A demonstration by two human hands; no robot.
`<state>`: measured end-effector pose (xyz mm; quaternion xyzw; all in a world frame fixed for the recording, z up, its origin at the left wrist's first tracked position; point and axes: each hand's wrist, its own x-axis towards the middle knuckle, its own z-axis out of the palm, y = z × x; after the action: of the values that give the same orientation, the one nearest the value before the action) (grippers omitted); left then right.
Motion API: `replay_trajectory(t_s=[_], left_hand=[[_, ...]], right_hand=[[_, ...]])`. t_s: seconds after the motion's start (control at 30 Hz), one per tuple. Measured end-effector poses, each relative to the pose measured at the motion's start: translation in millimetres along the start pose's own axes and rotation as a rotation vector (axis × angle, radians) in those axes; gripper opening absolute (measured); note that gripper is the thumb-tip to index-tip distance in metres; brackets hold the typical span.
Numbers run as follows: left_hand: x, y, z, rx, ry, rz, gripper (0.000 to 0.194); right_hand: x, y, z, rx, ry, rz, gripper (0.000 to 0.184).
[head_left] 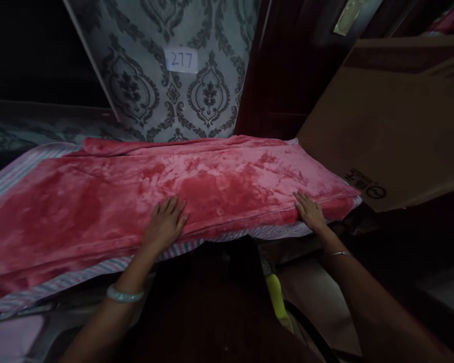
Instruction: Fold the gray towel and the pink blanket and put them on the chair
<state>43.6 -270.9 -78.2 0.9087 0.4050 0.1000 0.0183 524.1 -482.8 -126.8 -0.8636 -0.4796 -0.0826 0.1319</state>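
Note:
A red plush blanket (144,191) lies spread over a striped sheet (26,164) on a bed. My left hand (165,222) rests flat on the blanket's near edge, fingers stretched out and open. My right hand (308,212) lies flat on the blanket near its right corner, fingers apart and holding nothing. A pale green bangle (124,295) circles my left wrist, and a thin silver bracelet (340,253) my right.
A large cardboard box (393,126) leans at the right of the bed. Patterned wallpaper (166,91) with a paper label reading 277 (181,60) stands behind. A dark wooden door (287,70) is beside it. A yellow object (278,297) lies below.

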Motion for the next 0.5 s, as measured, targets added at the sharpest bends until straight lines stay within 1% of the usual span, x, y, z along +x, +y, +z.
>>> replay_trajectory(t_s=[0.07,0.13,0.17,0.23,0.3,0.33,0.4,0.5], left_hand=[[-3,3,-6.4,-0.032,-0.001,0.002,0.055],[-8,2,-14.3,-0.044,0.019,-0.002,0.053],[-12,0,-18.5,-0.037,0.038,-0.013,0.053],[-20,-7,-26.4,-0.001,0.082,-0.065,0.052],[-31,-18,-31.1,0.050,0.118,-0.149,0.054],[-36,-25,-31.4,0.075,0.130,-0.195,0.055],[-47,-36,-27.9,0.111,0.127,-0.282,0.057],[-61,-46,-16.5,0.124,0.100,-0.351,0.059]], right_hand=[[3,-15,-7,-0.057,-0.002,0.048,0.058],[7,-42,-13,-0.118,0.055,0.061,0.058],[8,-60,-15,-0.136,0.089,0.038,0.057],[8,-98,-15,-0.137,0.128,-0.057,0.056],[4,-131,-10,-0.111,0.116,-0.174,0.055],[1,-144,-7,-0.101,0.096,-0.220,0.055],[-6,-159,1,-0.100,0.051,-0.271,0.054],[-16,-163,10,-0.122,0.027,-0.261,0.052]])
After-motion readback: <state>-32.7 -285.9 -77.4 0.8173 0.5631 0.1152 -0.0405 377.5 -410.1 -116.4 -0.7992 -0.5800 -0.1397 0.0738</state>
